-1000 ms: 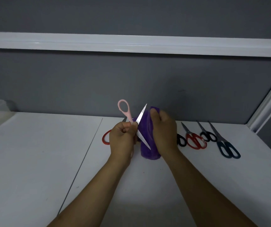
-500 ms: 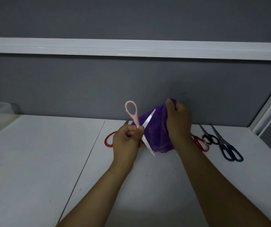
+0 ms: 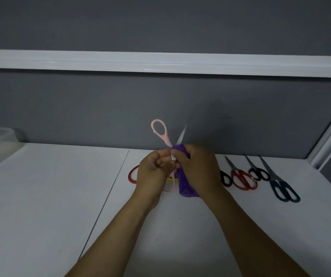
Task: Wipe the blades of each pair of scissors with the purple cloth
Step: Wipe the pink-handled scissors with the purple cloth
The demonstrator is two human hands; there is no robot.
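The pink-handled scissors are up off the table between my hands. They are spread open, with one loop and one bare blade tip standing above my knuckles. My left hand is curled tight round the lower handle near the pivot. My right hand is closed on the purple cloth, apparently pinching it round the other blade, with the rest hanging limp below my palm. I judge the scissors light, stiff and thin-edged, so they are best held by the plastic, with the soft cloth kept thick between my fingers and the steel. The wrapped blade is hidden, so I cannot tell how far along it I am. Behind my hands, a red loop and a black loop belong to scissors mostly covered. Red-handled scissors, small black scissors and large dark blue scissors lie in plain view to the right.
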